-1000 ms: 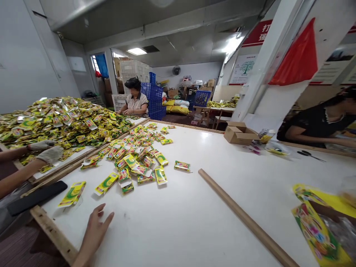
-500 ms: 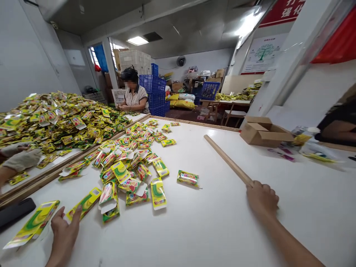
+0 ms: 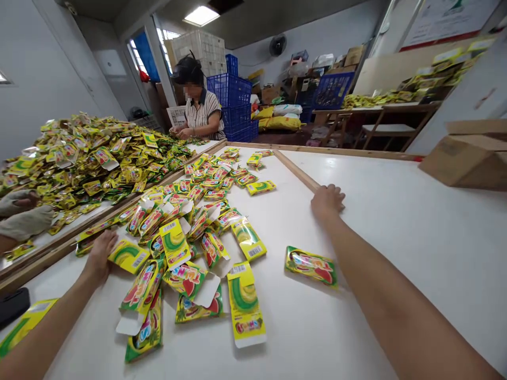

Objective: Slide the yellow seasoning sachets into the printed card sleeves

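Observation:
My right hand (image 3: 328, 201) is closed around the near end of a wooden stick (image 3: 295, 171), which lies across the white table toward its far rail. At the left, my left hand (image 3: 102, 254) rests with extended fingers against the edge of a heap of small yellow-green candy boxes (image 3: 174, 243). Beside its fingers is one yellow box (image 3: 129, 256); I see no grip around it. Several boxes have white flaps sticking out. One candy packet (image 3: 311, 265) lies apart, to the left of my right forearm.
A wooden rail (image 3: 119, 211) divides this table from a large mound of packets (image 3: 99, 153). There, a co-worker's gloved hands (image 3: 26, 219) show at the left edge. Another person (image 3: 202, 113) works behind the mound. A cardboard box (image 3: 467, 158) stands right; a dark phone-like object (image 3: 15, 307) lies left.
My right hand has pushed the stick forward and left, toward the far rail. My left hand has moved forward to the heap's edge. The view has shifted closer over the table.

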Motion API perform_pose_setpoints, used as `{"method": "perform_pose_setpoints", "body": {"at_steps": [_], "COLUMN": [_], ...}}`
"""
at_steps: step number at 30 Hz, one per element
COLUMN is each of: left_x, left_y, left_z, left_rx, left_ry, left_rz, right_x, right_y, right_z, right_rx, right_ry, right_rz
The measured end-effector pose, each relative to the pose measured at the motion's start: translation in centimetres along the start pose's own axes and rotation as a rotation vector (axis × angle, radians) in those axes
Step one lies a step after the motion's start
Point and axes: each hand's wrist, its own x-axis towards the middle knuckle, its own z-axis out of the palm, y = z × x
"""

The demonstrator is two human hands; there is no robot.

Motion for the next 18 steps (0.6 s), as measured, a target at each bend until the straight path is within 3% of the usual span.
{"method": "perform_pose_setpoints", "body": {"at_steps": [4, 7, 18], "left_x": [4.2, 6.0, 6.7], "left_y": [1.4, 2.2, 4.0], "left_z": [3.3, 5.3, 9.2], "left_rx": [-0.108, -0.172, -0.51], "left_ry": [-0.084, -0.144, -0.325], "left_rz": [-0.054, -0.051, 0.021], "right_x": [1.0, 1.5, 0.5], "right_y": [-4.7, -6.2, -2.2], "right_z": [2.6, 3.5, 1.2], "right_rx": [0.004, -0.005, -0.023], "right_ry": [-0.031, -0.044, -0.038], "right_rz": [-0.225, -0.373, -0.689]}}
